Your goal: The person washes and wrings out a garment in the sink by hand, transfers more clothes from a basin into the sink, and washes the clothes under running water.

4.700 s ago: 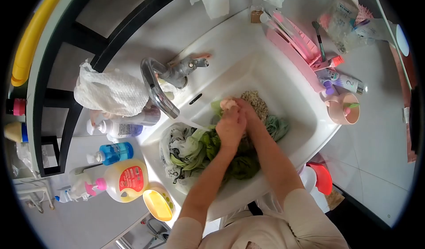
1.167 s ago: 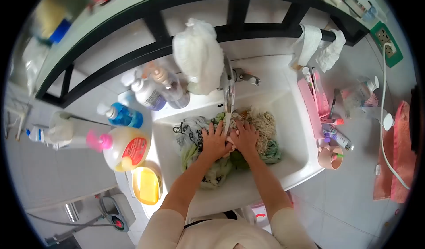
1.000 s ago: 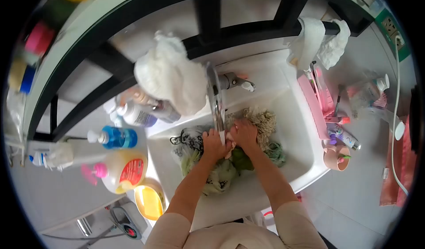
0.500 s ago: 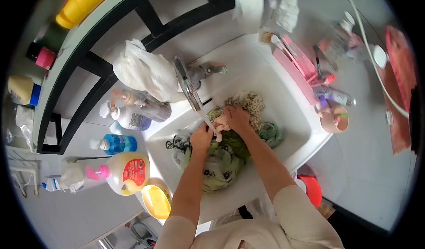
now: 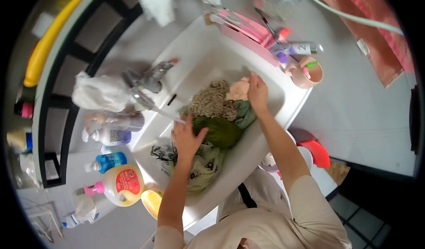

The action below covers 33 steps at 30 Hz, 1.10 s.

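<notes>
my left grip is spread wide, fingers apart, at the edge of the dark green cloth, where the stream from the tap comes down. my right grip is at the right end of the sink, against the pink cloth; its fingers lie close together, but i can't tell whether they pinch the fabric or only push on it. the pink cloth sits just beside the speckled cloth and the grey-green cloth. the pale printed cloth is bunched nearer my body.

as i judge it, the likeliest trouble is tangling: the pieces lie against each other, so a tug on one could drag its neighbour along. the drain is hidden from me; if fabric blocks it, the running water could climb. the stream could also splash off my spread fingers onto the rim. and a careless lift of my right grip could knock the pink cup close by.
</notes>
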Each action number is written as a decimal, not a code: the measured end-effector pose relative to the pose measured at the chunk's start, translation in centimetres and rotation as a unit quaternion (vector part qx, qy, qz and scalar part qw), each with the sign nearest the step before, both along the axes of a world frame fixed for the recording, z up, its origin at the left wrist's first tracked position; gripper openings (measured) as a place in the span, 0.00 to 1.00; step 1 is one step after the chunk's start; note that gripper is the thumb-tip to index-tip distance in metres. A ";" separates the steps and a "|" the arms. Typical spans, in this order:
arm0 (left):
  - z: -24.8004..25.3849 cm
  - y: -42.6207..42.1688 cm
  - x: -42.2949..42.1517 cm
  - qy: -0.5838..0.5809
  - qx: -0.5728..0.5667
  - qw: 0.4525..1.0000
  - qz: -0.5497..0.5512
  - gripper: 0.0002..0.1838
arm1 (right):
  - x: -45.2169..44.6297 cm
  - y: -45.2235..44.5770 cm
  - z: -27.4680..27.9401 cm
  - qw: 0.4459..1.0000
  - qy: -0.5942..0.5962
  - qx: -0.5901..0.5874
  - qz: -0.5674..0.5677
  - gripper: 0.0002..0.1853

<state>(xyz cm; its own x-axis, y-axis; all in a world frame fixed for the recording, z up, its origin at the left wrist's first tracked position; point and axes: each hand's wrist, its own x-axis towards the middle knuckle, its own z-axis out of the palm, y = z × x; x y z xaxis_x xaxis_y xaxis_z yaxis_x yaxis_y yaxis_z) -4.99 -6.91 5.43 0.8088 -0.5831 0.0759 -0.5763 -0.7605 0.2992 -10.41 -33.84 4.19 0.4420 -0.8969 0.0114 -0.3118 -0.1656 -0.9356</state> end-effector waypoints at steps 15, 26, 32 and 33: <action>-5.1 -13.5 3.3 0.118 -0.037 0.992 0.005 0.28 | 0.9 -2.1 -1.3 0.995 -0.050 0.072 0.055 0.24; 8.4 4.4 2.7 0.472 -0.557 0.624 0.279 0.23 | -0.3 1.2 -0.9 0.942 0.171 -0.149 0.246 0.18; 10.2 11.5 -0.7 0.322 -0.560 0.715 0.267 0.28 | 1.4 5.5 -3.3 0.911 0.139 -0.219 0.322 0.17; 7.9 12.4 -0.6 0.294 -0.528 0.753 0.260 0.30 | 2.0 6.9 -1.0 0.919 0.113 -0.177 0.333 0.17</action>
